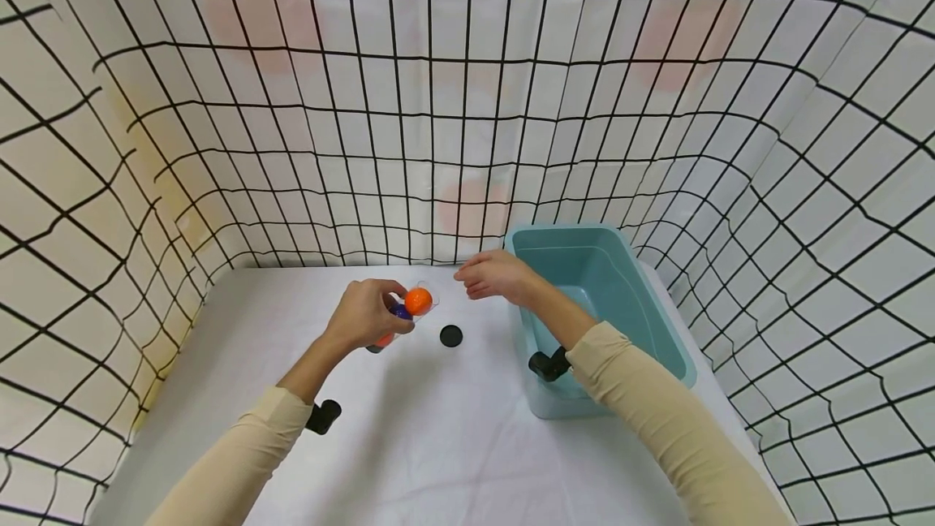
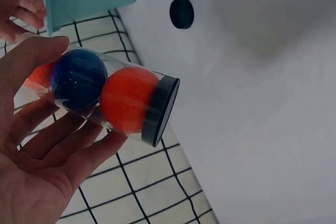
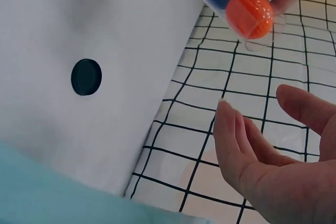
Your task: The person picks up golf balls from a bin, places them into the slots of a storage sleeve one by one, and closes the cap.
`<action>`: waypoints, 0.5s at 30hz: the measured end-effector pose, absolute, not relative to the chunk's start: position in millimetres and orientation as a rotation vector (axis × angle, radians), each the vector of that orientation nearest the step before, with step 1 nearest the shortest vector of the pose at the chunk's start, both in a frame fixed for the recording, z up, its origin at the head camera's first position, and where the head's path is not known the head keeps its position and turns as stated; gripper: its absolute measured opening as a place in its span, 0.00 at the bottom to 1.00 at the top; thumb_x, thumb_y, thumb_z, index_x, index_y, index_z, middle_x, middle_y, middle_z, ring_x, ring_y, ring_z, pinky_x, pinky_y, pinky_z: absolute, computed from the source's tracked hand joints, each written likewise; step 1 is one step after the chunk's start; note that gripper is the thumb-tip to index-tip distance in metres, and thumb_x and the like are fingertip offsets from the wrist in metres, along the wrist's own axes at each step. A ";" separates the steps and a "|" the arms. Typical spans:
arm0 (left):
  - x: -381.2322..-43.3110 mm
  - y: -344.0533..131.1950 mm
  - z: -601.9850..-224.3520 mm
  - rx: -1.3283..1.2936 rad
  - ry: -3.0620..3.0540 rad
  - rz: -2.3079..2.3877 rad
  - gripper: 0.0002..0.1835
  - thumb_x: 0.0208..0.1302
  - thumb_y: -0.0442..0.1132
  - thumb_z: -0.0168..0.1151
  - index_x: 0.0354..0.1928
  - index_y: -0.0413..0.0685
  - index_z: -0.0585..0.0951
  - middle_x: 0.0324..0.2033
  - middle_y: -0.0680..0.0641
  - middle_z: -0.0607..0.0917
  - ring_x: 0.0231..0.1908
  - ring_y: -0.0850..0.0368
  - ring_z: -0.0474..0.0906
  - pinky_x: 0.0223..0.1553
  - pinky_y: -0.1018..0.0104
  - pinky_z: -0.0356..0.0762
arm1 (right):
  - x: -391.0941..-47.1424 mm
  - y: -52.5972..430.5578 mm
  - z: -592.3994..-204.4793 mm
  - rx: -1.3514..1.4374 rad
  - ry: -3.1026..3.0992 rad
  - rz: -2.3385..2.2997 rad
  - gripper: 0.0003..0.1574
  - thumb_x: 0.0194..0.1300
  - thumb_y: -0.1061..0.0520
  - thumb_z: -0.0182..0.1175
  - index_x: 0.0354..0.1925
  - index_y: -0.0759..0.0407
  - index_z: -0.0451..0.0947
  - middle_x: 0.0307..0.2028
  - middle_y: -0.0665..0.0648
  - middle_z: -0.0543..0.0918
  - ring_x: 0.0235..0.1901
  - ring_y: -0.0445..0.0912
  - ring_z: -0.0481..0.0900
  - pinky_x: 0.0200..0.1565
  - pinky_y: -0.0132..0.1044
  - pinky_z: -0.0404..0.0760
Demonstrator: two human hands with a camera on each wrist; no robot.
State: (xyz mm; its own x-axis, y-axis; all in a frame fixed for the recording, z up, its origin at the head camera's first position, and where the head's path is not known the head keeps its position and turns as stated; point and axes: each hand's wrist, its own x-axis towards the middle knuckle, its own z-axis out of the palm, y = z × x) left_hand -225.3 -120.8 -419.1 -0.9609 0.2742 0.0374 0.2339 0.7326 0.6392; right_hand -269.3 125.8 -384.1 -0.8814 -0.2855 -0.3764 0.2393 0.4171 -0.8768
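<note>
My left hand (image 1: 365,313) grips a clear plastic tube (image 2: 101,106) with the thumb on one side and the fingers on the other. The tube is tilted, its uncapped end up and toward the right hand. Inside, a blue ball (image 2: 79,80) lies between an orange ball (image 2: 128,99) at the black-capped (image 2: 161,111) end and another orange ball (image 1: 419,301) at the uncapped end. A round black lid (image 1: 450,336) lies on the table below. My right hand (image 1: 498,275) hovers beside the tube's uncapped end, fingers extended and thumb apart, holding nothing.
A teal bin (image 1: 653,311) stands on the right of the white-covered table (image 1: 453,445), under the right forearm. Black netting (image 1: 431,112) over pale walls encloses the back and both sides. A black wrist camera (image 1: 323,417) sits on the left arm, another (image 1: 548,365) on the right.
</note>
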 end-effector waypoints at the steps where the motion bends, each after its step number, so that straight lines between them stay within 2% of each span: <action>1: -224.9 -124.6 -419.1 0.413 2.875 1.048 0.21 0.47 0.42 0.79 0.44 0.44 0.87 0.31 0.45 0.90 0.29 0.55 0.84 0.32 0.61 0.83 | -270.2 123.4 -385.0 -0.026 2.218 -1.476 0.24 0.69 0.54 0.64 0.58 0.67 0.77 0.54 0.65 0.83 0.47 0.51 0.86 0.55 0.42 0.84; 5: -223.8 -137.8 -419.5 0.380 2.903 1.052 0.20 0.47 0.42 0.79 0.44 0.44 0.87 0.31 0.44 0.90 0.30 0.54 0.84 0.31 0.61 0.83 | -274.0 110.6 -390.4 0.010 2.305 -1.463 0.24 0.67 0.54 0.66 0.57 0.66 0.78 0.55 0.63 0.84 0.47 0.52 0.85 0.56 0.43 0.83; 9: -222.5 -148.2 -420.5 0.359 2.915 1.040 0.21 0.48 0.43 0.79 0.45 0.44 0.87 0.32 0.43 0.90 0.30 0.53 0.84 0.30 0.62 0.82 | -277.7 97.9 -396.7 0.033 2.397 -1.483 0.24 0.66 0.53 0.68 0.56 0.62 0.79 0.55 0.61 0.84 0.51 0.57 0.84 0.60 0.48 0.80; 15: -220.5 -162.2 -421.9 0.322 2.937 1.021 0.22 0.49 0.42 0.79 0.47 0.43 0.86 0.33 0.42 0.90 0.30 0.52 0.84 0.30 0.62 0.83 | -278.4 81.8 -412.6 0.066 2.604 -1.467 0.22 0.61 0.52 0.70 0.52 0.59 0.81 0.50 0.60 0.86 0.49 0.55 0.85 0.53 0.48 0.81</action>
